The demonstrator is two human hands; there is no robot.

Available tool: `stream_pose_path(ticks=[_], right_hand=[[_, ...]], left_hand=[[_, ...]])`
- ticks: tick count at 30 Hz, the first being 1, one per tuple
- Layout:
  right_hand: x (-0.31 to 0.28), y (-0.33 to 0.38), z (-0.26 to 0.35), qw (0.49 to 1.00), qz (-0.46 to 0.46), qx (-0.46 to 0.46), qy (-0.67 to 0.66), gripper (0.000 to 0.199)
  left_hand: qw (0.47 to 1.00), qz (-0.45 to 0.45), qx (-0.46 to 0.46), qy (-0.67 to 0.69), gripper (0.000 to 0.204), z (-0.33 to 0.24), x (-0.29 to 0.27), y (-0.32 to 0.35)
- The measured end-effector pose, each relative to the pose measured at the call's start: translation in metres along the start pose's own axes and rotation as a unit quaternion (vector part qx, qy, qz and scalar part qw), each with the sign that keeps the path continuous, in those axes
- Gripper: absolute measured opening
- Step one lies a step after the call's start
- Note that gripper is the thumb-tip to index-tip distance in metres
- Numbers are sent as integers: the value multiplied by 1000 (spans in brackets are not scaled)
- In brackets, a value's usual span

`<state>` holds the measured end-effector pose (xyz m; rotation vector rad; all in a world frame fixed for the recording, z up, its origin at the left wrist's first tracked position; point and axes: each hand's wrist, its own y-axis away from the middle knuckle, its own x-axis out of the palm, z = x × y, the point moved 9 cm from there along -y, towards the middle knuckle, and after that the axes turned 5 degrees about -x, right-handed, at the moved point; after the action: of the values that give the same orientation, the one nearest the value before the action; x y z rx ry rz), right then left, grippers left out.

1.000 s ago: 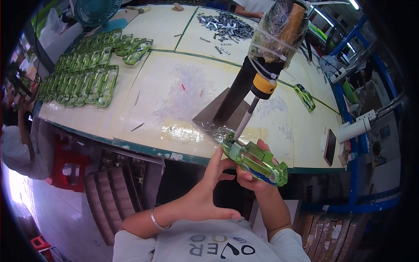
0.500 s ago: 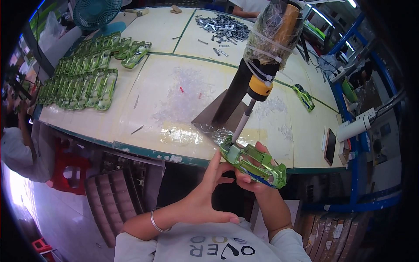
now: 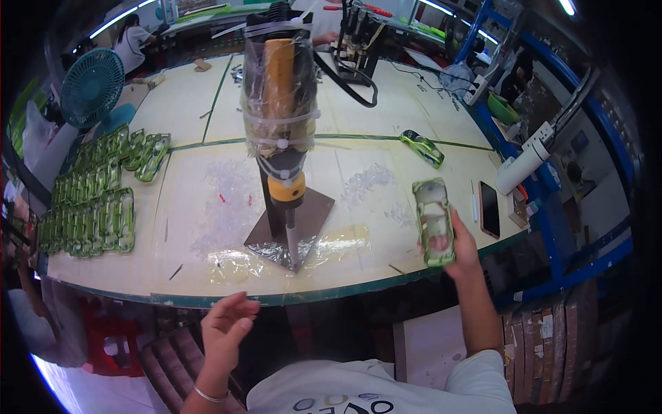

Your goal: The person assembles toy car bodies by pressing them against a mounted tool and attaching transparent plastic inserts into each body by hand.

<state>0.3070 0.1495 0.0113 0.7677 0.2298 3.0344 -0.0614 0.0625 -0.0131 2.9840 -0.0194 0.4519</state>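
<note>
Silver bangle (image 3: 209,397) at its wrist, the left hand (image 3: 224,334) hovers before the worktop (image 3: 345,159), fingers loosely curled, part open, gripping nothing I can see. Over the right side, the right hand (image 3: 463,248) has its fingers closed around a green shell (image 3: 433,207), well apart from the driver (image 3: 286,190). I'd judge this step as putting the shell aside; next calls for lowering it, then loosening those fingers. Beyond lies a second shell (image 3: 422,148); far left, rows of shells (image 3: 89,217).

a white short-sleeved t-shirt (image 3: 310,379) bears black, grey and tan chest lettering (image 3: 336,399); a silver bangle (image 3: 209,397) circles the left wrist (image 3: 214,378).
</note>
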Motion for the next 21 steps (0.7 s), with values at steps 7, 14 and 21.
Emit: stream_pose_path(ticks=[7,14,21], right_hand=[[-29,-76,47,468,46,-273,839,41],[-17,-159,81,348,-19,-400,848,49],[-34,-193,82,461,-221,-349,786,46]], left_hand=[[953,-241,101,-152,20,-44,-82,9],[761,-328,202,-521,30,-94,-117,4],[546,-342,225,-731,35,-115,-154,-28]])
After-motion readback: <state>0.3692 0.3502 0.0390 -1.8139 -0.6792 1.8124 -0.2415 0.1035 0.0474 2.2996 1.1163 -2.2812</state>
